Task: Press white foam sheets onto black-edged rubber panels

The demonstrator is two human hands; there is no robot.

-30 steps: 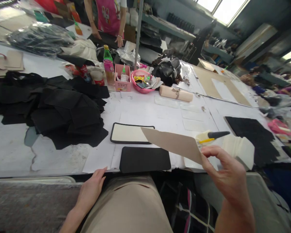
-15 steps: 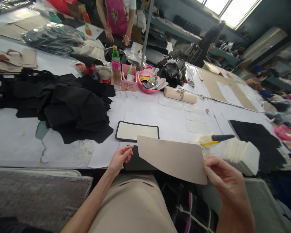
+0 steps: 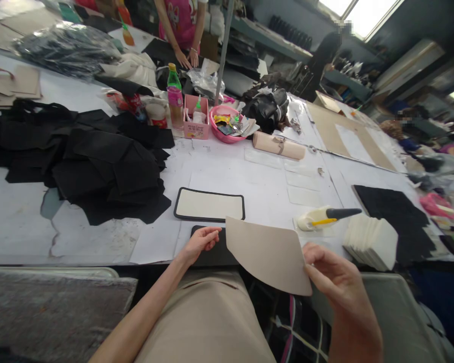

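My right hand [image 3: 331, 269] pinches the right edge of a beige leather-like panel [image 3: 268, 254] between thumb and fingers. The panel hangs in the air over the table's front edge, slightly bent, with a curved lower side. Just off its left end is my left hand [image 3: 203, 242], fingers curled and thumb pressed to the index finger; whether anything small is between them I cannot make out. Below both lies a black panel [image 3: 212, 254], partly covered by my left hand and the beige panel. Behind it rests a cream panel [image 3: 210, 204] with a black border.
A glue container [image 3: 308, 220] with a black-handled tool and a yellow stick stands right, beside stacked white pieces [image 3: 371, 239]. Black pieces [image 3: 109, 171] heap at left. Farther back are a bottle [image 3: 175, 98], pink box [image 3: 196, 131], pink basket [image 3: 227, 136] and a co-worker's hands [image 3: 188, 58].
The beige panel's right end has swung left and down with my right hand, and the panel bends more. My left hand has shifted slightly right. The camera view has turned a little.
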